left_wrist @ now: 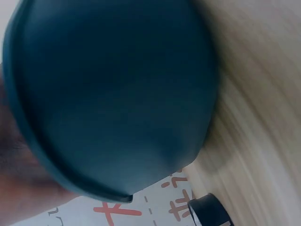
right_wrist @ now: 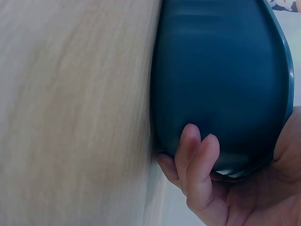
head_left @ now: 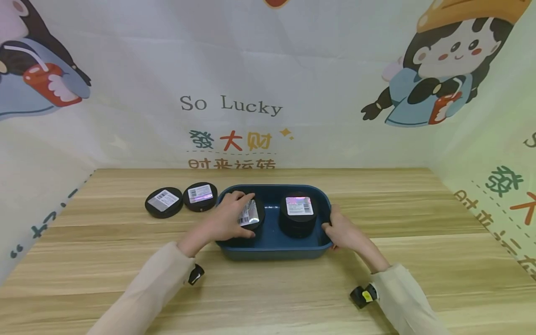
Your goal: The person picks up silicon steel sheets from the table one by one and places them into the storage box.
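A dark blue oblong basin (head_left: 272, 253) stands on the wooden table. Inside it, at the left end, my left hand (head_left: 228, 218) holds a flat round black container (head_left: 252, 215) with a silver label, thumb on the near side and fingers on the far side. My right hand (head_left: 344, 229) grips the basin's right end; in the right wrist view its fingertips (right_wrist: 210, 146) press the outer wall. A stack of round black containers (head_left: 298, 218) stands in the basin's right half, the top one labelled. The basin's wall (left_wrist: 117, 94) hides most of the left hand in the left wrist view.
Two more flat round black containers, one farther left (head_left: 164, 203) and one close to the basin (head_left: 200, 197), lie labels up on the table (head_left: 272, 298). A printed cloth backdrop (head_left: 318, 93) hangs behind the table and along its sides.
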`<state>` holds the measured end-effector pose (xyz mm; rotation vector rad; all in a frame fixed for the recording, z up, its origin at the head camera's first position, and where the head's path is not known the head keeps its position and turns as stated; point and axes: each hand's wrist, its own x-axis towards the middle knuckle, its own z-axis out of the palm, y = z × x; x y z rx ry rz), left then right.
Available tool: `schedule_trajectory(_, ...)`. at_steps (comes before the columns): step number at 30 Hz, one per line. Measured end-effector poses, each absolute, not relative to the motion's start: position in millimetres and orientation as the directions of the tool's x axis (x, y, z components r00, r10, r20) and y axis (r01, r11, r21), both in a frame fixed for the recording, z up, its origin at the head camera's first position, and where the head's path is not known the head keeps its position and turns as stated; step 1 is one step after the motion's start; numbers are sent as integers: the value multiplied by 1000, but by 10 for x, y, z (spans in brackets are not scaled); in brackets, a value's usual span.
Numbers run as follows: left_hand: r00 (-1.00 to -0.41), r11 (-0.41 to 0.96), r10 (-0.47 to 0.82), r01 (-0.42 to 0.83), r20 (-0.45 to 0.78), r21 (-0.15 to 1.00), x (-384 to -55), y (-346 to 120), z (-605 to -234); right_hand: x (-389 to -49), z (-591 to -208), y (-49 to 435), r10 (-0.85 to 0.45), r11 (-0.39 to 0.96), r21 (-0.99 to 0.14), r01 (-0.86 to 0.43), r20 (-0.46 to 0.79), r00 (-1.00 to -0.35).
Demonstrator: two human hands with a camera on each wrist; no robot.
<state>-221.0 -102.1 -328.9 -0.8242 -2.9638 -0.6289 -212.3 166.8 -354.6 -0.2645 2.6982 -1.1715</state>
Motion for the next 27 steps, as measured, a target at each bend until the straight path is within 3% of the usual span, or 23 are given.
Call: schedule_trajectory(27, -853, 808, 522, 483, -29, 337, -2288, -944, -3474, -2118, -3550, 1661, -233, 666, -741, -92, -90, -968)
